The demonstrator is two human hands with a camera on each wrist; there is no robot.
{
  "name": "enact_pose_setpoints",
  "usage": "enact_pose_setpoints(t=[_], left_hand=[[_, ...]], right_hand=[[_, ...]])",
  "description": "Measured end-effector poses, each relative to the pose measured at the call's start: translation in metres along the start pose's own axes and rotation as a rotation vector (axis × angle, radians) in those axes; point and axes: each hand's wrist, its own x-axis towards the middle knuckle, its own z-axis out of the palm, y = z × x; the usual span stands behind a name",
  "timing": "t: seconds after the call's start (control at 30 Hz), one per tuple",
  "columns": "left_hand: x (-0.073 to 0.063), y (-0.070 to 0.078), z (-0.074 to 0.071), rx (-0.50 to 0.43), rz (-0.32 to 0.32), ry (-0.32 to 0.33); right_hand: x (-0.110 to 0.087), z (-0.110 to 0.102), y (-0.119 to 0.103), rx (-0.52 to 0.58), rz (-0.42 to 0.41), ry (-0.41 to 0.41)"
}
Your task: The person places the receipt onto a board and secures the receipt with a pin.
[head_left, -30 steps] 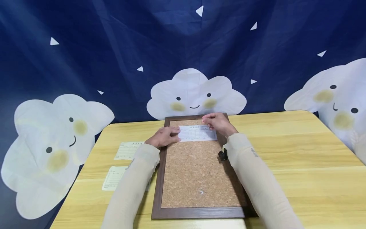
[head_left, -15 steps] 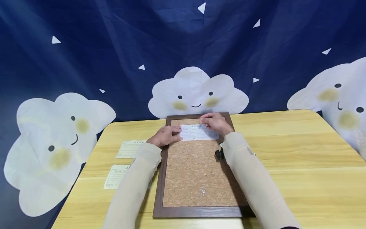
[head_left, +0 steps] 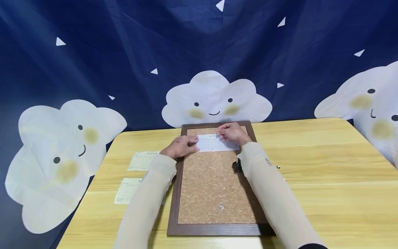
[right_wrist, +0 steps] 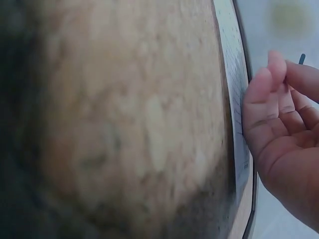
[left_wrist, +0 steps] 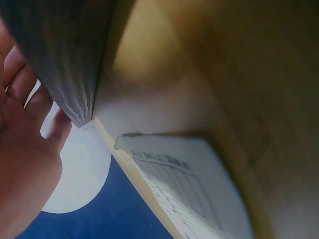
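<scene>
A white printed paper slip (head_left: 209, 144) lies across the upper part of a cork board (head_left: 214, 186) with a dark wooden frame. My left hand (head_left: 180, 146) presses the slip's left end, thumb and fingers lying relaxed on it. At the slip's top edge, right of its middle, my right hand (head_left: 234, 134) pinches thumb and index finger together over the paper. Between those fingertips is a tiny thing, probably a thumbtack, almost wholly hidden. In the right wrist view the slip (right_wrist: 237, 99) shows edge-on beside the right hand (right_wrist: 284, 129).
Two pale yellow printed slips, an upper one (head_left: 141, 160) and a lower one (head_left: 126, 190), lie left of the board, partly behind the left sleeve. Small shiny metal studs (head_left: 278, 167) sit on the wooden table (head_left: 335, 180) by the right sleeve. A dark blue cloud-patterned curtain (head_left: 140, 45) hangs behind.
The right hand has come slightly lower onto the slip's top edge, its forearm shifting left and uncovering the metal studs. The left hand keeps its place on the slip.
</scene>
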Motion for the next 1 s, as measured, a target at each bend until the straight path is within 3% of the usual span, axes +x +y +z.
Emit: enact_pose_setpoints(t=[0.53,0.77,1.0], left_hand=[[-0.0014,0.0000,-0.0010,0.029,0.025,0.001],[0.0000,-0.0011,-0.0011,0.000,-0.003,0.007],[-0.0009,0.0003,-0.0004,-0.001,0.000,0.009]], right_hand=[[0.0013,0.0009,0.0014,-0.023,0.042,0.021],[0.0048,0.0030,0.0030,0.006,0.070,0.020],[0.0053,0.0043,0.0009,-0.045,0.082,0.019]])
